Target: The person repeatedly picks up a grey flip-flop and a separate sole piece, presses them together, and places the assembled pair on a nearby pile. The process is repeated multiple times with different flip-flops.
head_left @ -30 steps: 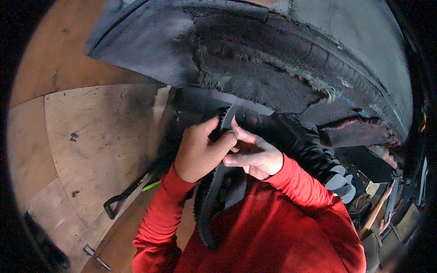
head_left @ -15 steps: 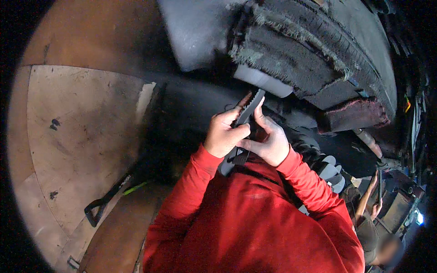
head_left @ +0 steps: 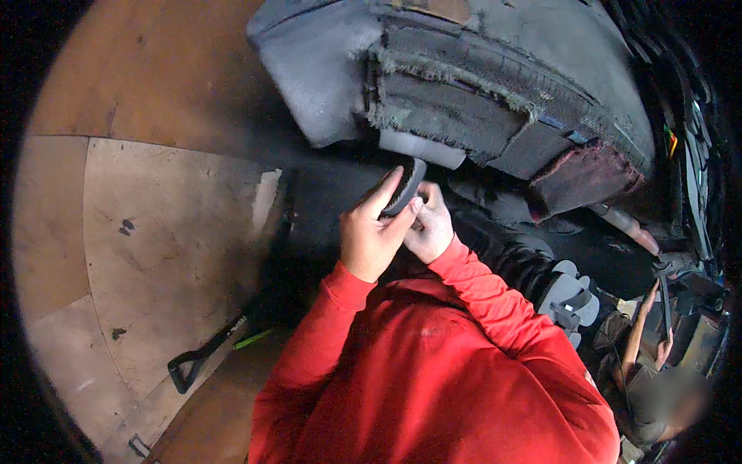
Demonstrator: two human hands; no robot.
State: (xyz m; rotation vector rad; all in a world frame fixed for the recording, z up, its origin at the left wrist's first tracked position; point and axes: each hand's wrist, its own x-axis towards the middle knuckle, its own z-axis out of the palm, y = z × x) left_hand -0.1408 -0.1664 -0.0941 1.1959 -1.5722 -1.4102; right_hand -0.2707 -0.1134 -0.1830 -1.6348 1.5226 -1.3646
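A dark grey sandal (head_left: pixel 407 189) with a ridged edge is held up in front of my chest, its sole seen nearly edge-on. My left hand (head_left: pixel 369 236) is closed on it, fingers behind the sole and thumb at its near side. Against its lower right side my right hand (head_left: pixel 430 226) is bent inward, the fingers curled at the sandal. What those fingertips pinch is mostly hidden. Just beyond the sandal is a pale roller (head_left: pixel 421 148) under a large machine.
Frayed dark cloth (head_left: pixel 456 108) drapes the machine ahead. Grey sandals (head_left: pixel 570 298) lie piled at my right. Beyond them another person's forearms (head_left: pixel 648 325) work at a dark bar. A wooden panel (head_left: pixel 178 247) and a black handle (head_left: pixel 185 370) are on the left.
The sandal has turned from a long slanting position to a shorter, upright, curved view. My right hand has drawn in and curled its fingers. The whole view has shifted slightly.
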